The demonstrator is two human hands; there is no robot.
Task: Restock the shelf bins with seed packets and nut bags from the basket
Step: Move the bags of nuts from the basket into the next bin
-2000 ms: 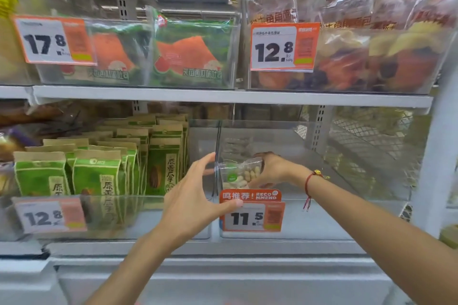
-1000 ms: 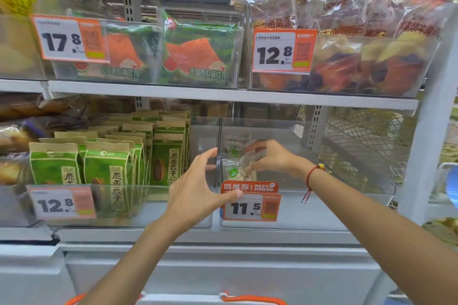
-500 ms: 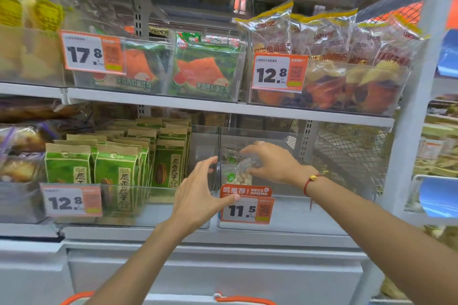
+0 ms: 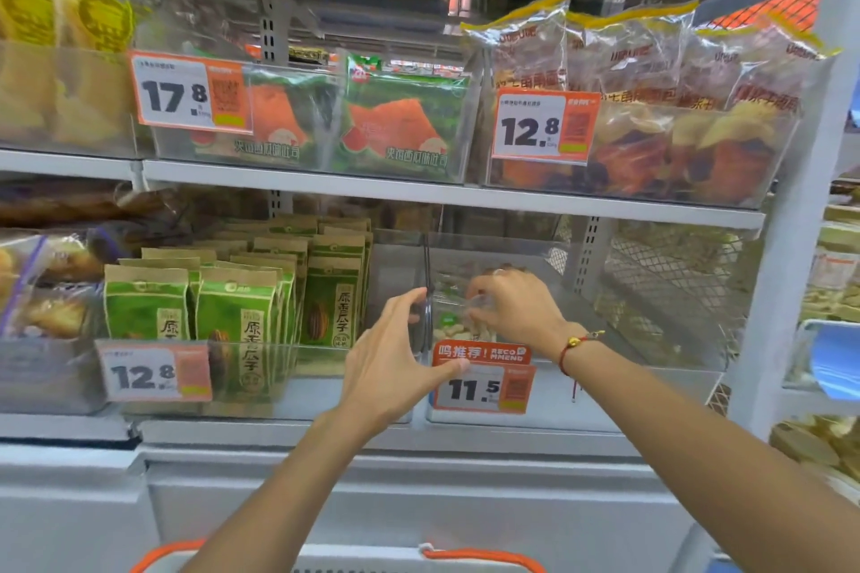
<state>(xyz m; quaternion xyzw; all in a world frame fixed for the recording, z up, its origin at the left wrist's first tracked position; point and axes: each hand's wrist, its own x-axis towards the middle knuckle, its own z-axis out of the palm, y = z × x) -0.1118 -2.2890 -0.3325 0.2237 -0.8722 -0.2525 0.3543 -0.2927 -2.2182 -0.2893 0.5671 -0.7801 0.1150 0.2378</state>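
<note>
Since half a second ago: right hand (image 4: 516,309) has shifted little and stays inside the clear bin (image 4: 577,405) at centre frame; the view has tipped slightly, so the basket rim shows a touch more at the bottom edge.

Item 1. Right hand: grip narrow, fingers curled down on the top of a clear nut bag (image 4: 453,323), which stands at the front left corner of that bin, just behind the "11.5" price tag (image 4: 484,379). A red cord bracelet (image 4: 574,347) sits on the wrist.

Item 2. Left hand (image 4: 395,370): grip wide, fingers straight, thumb tip touching the upper left edge of the "11.5" tag, fingertips at the bin's left wall. It holds nothing.

Item 3. Green seed packets (image 4: 232,307): upright in rows in the neighbouring bin (image 4: 298,400), left of centre, behind a "12.8" tag (image 4: 153,370).

Item 4. Basket (image 4: 479,556): only the white rim and orange handles visible, bottom centre; contents not in view.

Item 5. Upper shelf (image 4: 325,181): bin of green-and-orange watermelon-print bread packs (image 4: 400,126) with a "17.8" tag (image 4: 193,91), upper left; clear bags of orange and yellow pastries (image 4: 651,107) with a second "12.8" tag (image 4: 544,126), upper right.
</note>
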